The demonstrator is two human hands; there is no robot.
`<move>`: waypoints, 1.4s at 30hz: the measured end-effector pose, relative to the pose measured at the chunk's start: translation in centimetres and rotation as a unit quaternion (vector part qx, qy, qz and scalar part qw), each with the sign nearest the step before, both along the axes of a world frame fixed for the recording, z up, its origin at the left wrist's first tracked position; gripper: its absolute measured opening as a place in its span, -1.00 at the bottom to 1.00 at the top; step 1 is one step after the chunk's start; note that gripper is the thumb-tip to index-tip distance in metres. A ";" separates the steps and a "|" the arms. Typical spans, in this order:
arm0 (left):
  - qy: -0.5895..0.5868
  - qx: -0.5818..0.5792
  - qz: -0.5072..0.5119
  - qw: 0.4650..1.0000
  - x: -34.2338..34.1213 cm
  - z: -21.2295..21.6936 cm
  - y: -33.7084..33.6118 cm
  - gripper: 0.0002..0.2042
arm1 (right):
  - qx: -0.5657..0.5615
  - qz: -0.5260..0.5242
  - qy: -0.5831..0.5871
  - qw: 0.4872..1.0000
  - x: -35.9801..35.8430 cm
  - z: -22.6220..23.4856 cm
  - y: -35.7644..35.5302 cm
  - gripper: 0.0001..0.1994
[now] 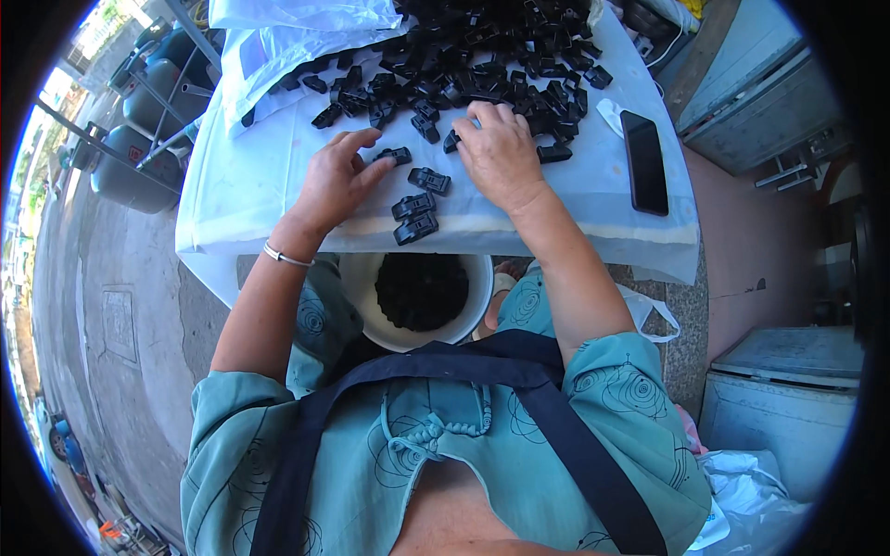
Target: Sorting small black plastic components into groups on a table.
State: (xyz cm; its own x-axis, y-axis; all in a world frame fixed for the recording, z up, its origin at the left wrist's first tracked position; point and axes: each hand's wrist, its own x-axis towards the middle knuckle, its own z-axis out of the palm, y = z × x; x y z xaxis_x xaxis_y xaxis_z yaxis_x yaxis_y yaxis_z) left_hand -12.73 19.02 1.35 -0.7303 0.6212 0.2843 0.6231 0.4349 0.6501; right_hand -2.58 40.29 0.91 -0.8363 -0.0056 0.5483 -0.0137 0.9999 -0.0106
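Small black plastic clip-like parts lie in a large pile (pixel 491 56) on the white-covered table (pixel 278 185). My left hand (pixel 329 185) has its thumb and index finger apart, right beside one black part (pixel 394 156); whether they touch it I cannot tell. At the near edge of the pile my right hand (pixel 501 162) is curled downward, with a black part (pixel 451 142) showing at its thumb; its other fingertips are partly hidden. Between the hands and the table's front edge, one part (pixel 429 181) lies apart, and two more (pixel 414 228) sit close together.
A phone (pixel 644 164) lies at the table's right side. Below the front edge, between my legs, stands a white bucket (pixel 478 287) holding dark pieces. White plastic sheeting (pixel 278 56) covers the far left. Grey tanks (pixel 139 171) stand beyond the left side, metal cabinets (pixel 779 408) at the right.
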 end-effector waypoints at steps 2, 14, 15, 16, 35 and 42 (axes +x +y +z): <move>0.043 -0.011 -0.047 0.998 -0.1 -0.5 -0.3 -0.66 | 0.023 0.017 0.041 0.999 0.5 0.2 -0.3 -0.77; -0.087 0.042 -0.138 0.986 0.8 -0.9 1.1 -0.35 | -0.191 0.170 -0.030 0.966 1.2 -0.6 -2.3 -0.75; -0.082 0.036 -0.140 0.986 0.7 -0.8 1.1 -0.33 | -0.211 0.186 0.006 0.960 1.1 -0.9 -2.3 -0.76; -0.076 0.029 -0.142 0.987 0.7 -0.8 1.2 -0.30 | -0.231 0.202 0.042 0.951 1.1 -1.1 -2.3 -0.76; -0.067 0.030 -0.125 0.989 0.8 -0.9 1.2 -0.30 | -0.221 0.214 0.040 0.951 2.3 -1.1 -3.2 -0.73; 0.012 0.050 -0.169 0.984 0.2 -0.5 1.0 -0.51 | -0.164 0.207 0.036 0.964 2.4 -1.1 -3.5 -0.73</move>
